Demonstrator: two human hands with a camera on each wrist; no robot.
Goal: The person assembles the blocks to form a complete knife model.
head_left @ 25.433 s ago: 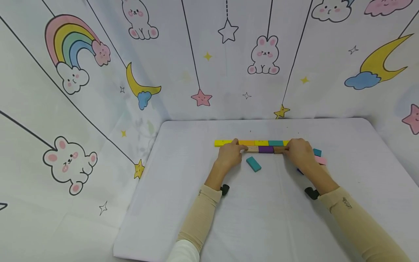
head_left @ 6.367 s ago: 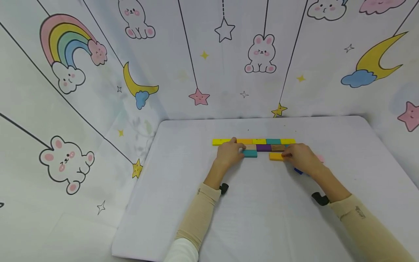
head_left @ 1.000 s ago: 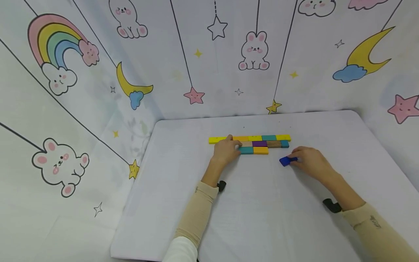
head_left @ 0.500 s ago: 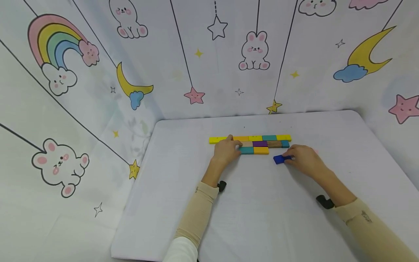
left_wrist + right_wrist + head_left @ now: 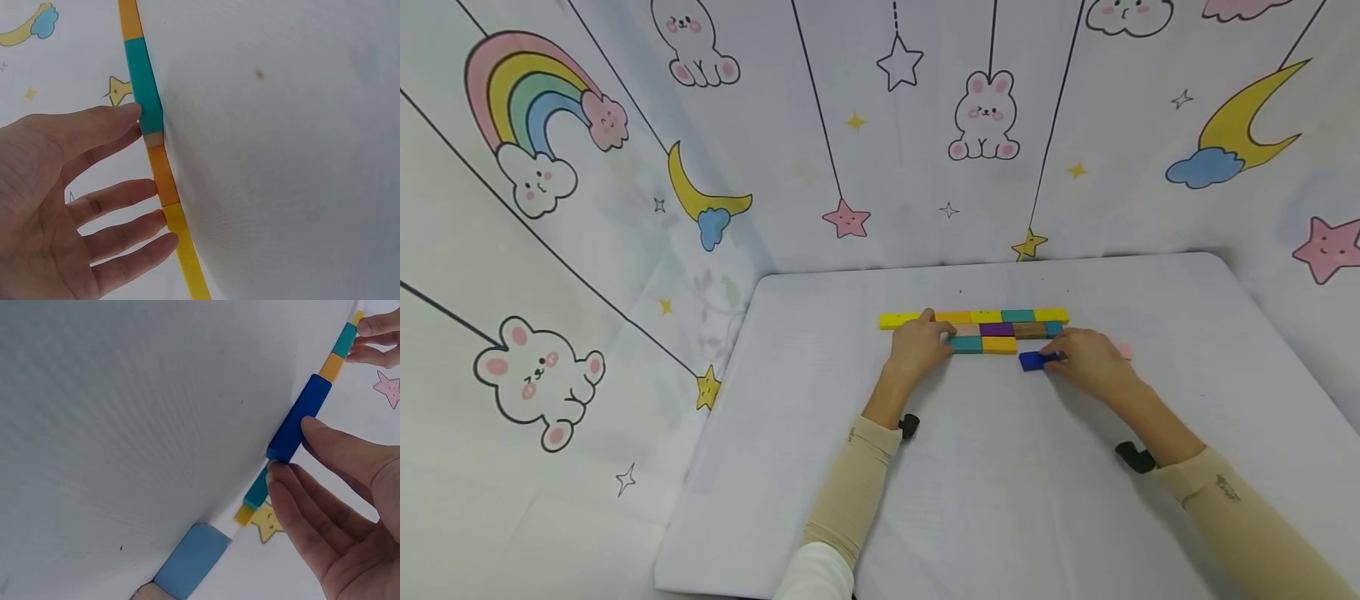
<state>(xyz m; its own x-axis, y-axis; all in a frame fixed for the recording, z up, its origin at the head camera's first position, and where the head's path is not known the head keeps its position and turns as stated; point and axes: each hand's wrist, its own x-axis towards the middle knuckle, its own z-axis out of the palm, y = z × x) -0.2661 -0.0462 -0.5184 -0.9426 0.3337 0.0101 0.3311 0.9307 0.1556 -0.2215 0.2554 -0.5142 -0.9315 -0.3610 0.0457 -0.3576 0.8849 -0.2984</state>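
In the head view my right hand (image 5: 1093, 360) pinches a dark blue block (image 5: 1033, 361) between thumb and fingers, just to the right of an orange block (image 5: 999, 345) and apart from it. The right wrist view shows that blue block (image 5: 300, 419) at the fingertips. My left hand (image 5: 919, 346) rests at the left end of the rows; in the left wrist view its thumb touches a teal block (image 5: 145, 84), and its other fingers, fairly straight, reach an orange block (image 5: 164, 175) and a yellow block (image 5: 187, 247). The left hand hides part of the rows.
Behind lie a back row with a yellow block (image 5: 1051, 316) at its right end and a middle row with a purple block (image 5: 997, 330) and brown block (image 5: 1029, 331). A pink block (image 5: 1123, 350) shows past the right hand. A light blue block (image 5: 192, 559) lies nearer that wrist.
Over the last second the right hand has carried the blue block left and slightly away, turning it closer to the rows' line. Earlier, the orange block joined the teal one. The left hand stays put.
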